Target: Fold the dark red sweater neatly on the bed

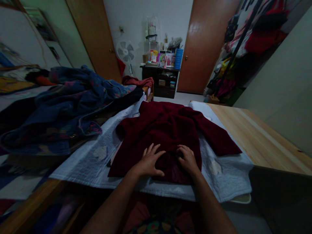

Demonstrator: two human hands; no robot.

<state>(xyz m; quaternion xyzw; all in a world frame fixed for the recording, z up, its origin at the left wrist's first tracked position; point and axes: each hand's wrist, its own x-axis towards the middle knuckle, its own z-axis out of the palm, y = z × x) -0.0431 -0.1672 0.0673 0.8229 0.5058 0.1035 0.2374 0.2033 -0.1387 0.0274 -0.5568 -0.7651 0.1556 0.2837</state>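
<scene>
A dark red long-sleeved garment [168,126] lies spread on a pale blue quilted cloth [94,165], one sleeve reaching out to the right. My left hand [149,162] rests on the lower middle of the garment, fingers spread, holding nothing. To its right, my right hand [187,159] touches the garment near a fold, its fingers curled inward; the fingertips are partly hidden against the dark fabric.
Denim clothing [73,104] is heaped at the left. A wooden board [263,136] lies at the right. Beyond are a dark cabinet [159,78], a white fan [126,52], a brown door [204,45] and hanging clothes [263,40].
</scene>
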